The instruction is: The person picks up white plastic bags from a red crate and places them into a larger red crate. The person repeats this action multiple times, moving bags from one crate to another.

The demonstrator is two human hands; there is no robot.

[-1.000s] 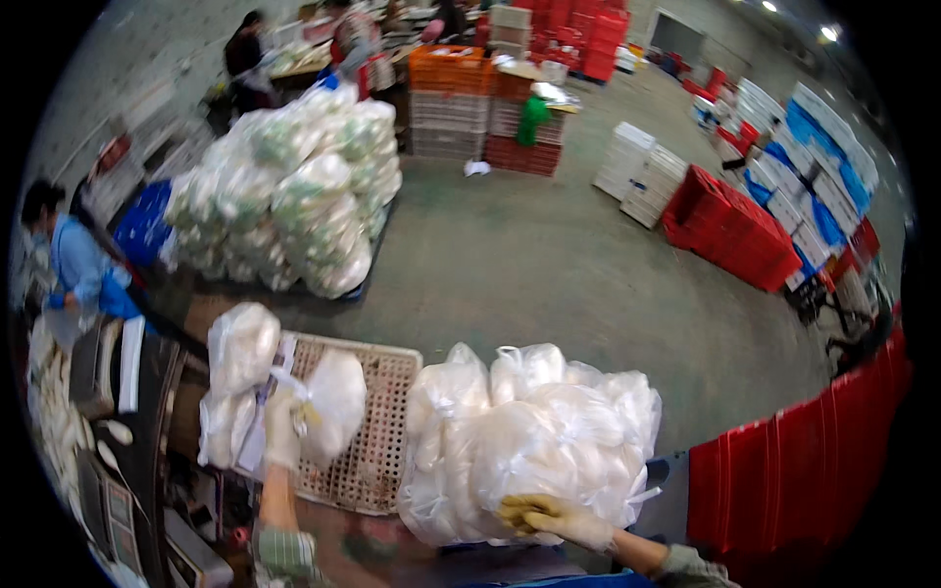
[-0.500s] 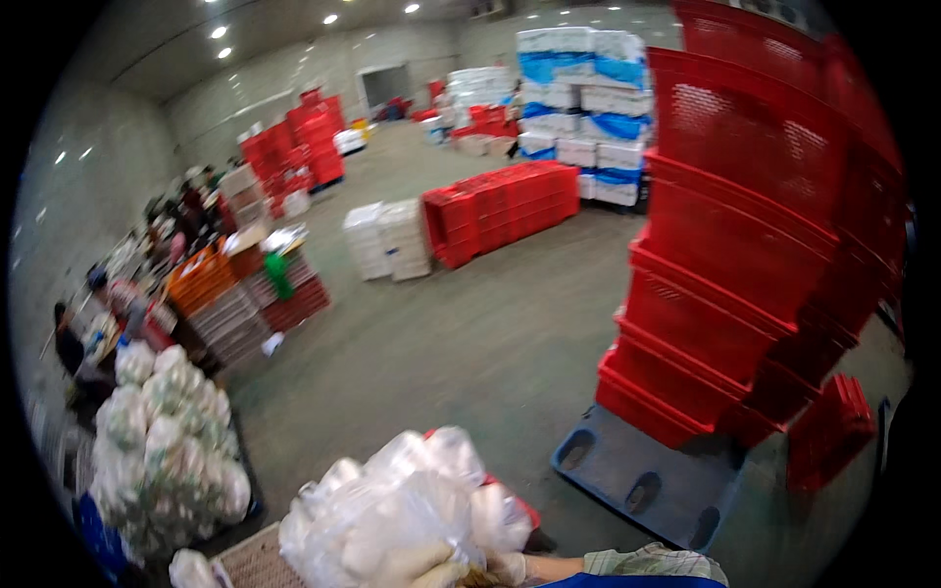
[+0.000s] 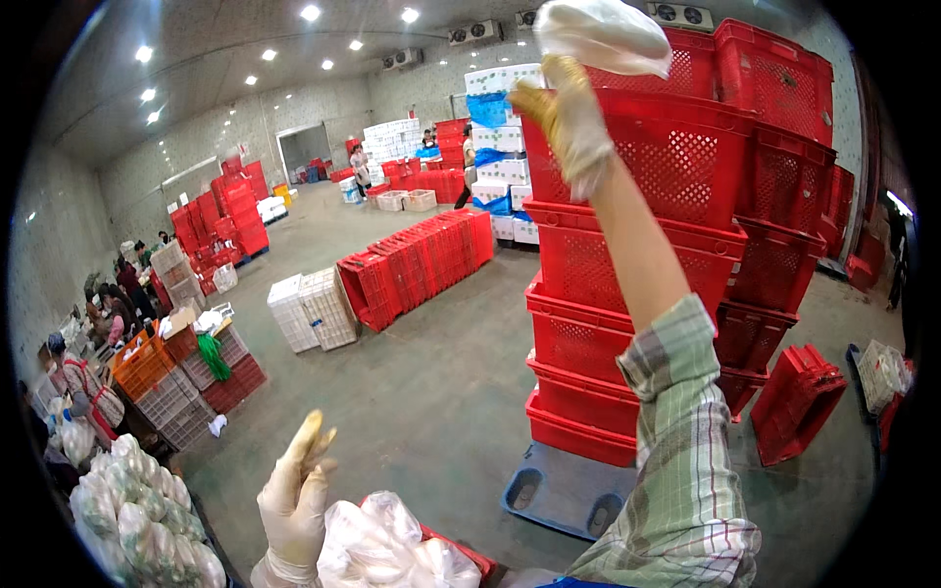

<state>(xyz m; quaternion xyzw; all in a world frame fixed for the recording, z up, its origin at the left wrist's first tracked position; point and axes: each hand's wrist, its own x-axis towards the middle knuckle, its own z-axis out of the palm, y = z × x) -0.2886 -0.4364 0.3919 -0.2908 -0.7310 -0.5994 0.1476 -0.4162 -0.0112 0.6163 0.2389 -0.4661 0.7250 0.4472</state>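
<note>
My right hand, in a yellowish glove, is raised with fingers apart before tall stacked red crates. A white plastic bag is just above its fingertips, near the top crates; I cannot tell if they still touch. My left hand, also gloved, is low at centre with loosely bent, separated fingers and nothing in them. It is just left of a pile of translucent bags with white contents, partly resting over something red.
A blue pallet lies under the stack; a red crate stands right. Ahead are white crates, a red crate row and wrapped white boxes. Co-workers and bagged produce are at left.
The view has swung right and up toward the red stack. My right hand has risen from the bag pile with a bag above it. My left hand's fingers have opened from a bag's tie.
</note>
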